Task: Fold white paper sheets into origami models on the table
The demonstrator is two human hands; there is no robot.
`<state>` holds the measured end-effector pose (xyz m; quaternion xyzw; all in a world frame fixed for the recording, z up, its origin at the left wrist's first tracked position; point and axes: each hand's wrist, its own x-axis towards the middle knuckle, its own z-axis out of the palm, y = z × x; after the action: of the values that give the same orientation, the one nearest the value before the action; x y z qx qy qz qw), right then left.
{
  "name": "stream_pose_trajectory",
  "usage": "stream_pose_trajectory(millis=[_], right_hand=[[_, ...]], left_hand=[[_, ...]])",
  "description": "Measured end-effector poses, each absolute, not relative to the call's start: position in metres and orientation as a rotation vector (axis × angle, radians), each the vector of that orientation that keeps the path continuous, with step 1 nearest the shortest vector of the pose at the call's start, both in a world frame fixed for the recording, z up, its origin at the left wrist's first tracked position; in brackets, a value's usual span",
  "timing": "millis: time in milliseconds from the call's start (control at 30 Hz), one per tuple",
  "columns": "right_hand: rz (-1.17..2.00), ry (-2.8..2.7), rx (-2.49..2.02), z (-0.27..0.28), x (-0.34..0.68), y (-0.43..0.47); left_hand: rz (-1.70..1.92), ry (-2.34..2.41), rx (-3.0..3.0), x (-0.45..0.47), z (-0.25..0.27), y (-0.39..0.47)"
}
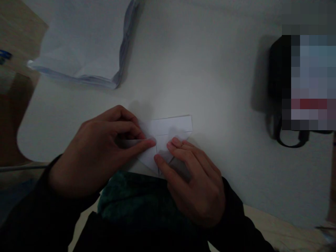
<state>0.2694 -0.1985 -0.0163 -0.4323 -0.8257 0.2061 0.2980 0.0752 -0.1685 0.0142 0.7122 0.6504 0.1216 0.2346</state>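
Note:
A small white folded paper (172, 125) lies on the table near its front edge. It has a straight band along the top, a vertical centre line and a pointed lower end. My left hand (99, 150) pinches a flap on its left side between thumb and fingers. Resting on the right half, my right hand (199, 185) presses with its fingertips, thumb apart near the centre line. Both hands partly cover the paper, so its side corners are hidden.
A thick stack of white sheets (84, 45) with wavy edges sits at the upper left of the white table (210, 77). A black bag (278, 73) with a strap loop (292, 144) stands at the right, partly blurred out. The table's rounded corner is at the left.

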Motion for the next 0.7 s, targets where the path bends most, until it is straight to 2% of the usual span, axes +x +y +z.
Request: stream_pose_trajectory(millis=[267, 700], right_hand=[[0.534, -2.115, -1.224, -0.017, 0.262, -0.203], [0.561, -2.292, -1.049, -0.017, 0.275, -0.201]], left_hand=[[0.330, 1.808, 1.953, 0.077, 0.014, -0.171], [0.361, 1.845, 1.942, 0.079, 0.014, -0.177]])
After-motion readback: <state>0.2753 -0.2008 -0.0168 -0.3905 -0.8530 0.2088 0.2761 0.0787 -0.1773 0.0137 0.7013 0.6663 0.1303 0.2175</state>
